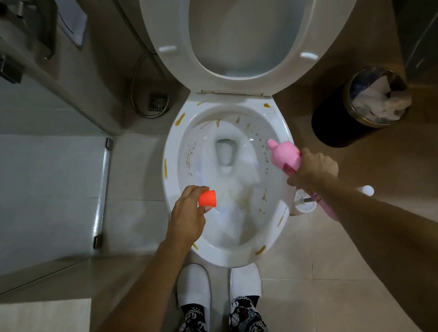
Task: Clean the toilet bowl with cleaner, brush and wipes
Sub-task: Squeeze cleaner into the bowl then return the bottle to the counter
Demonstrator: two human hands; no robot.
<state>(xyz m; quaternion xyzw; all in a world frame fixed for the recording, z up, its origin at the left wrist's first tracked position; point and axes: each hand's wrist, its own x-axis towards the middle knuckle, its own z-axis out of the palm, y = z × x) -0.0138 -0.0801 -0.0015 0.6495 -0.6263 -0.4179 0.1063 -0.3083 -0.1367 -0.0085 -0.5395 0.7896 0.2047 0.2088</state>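
The white toilet bowl [174, 178] stands open below me, its rim and inner wall streaked with brown-yellow stains. The seat and lid [170, 16] are raised. My right hand [313, 167] grips a pink cleaner bottle [284, 153] over the bowl's right rim, its bare angled nozzle pointing toward the bowl's inside. My left hand [188, 213] holds the bottle's orange cap [207, 198] over the bowl's left front rim. A white toilet brush holder with its handle [304, 201] sits on the floor right of the bowl, partly hidden by my right arm.
A black waste bin [347, 118] holding crumpled paper stands to the right. A metal hose [144, 91] loops by a floor drain [158, 101] on the left, beside a glass shower door [27, 166]. My feet in white slippers [193, 286] stand before the bowl.
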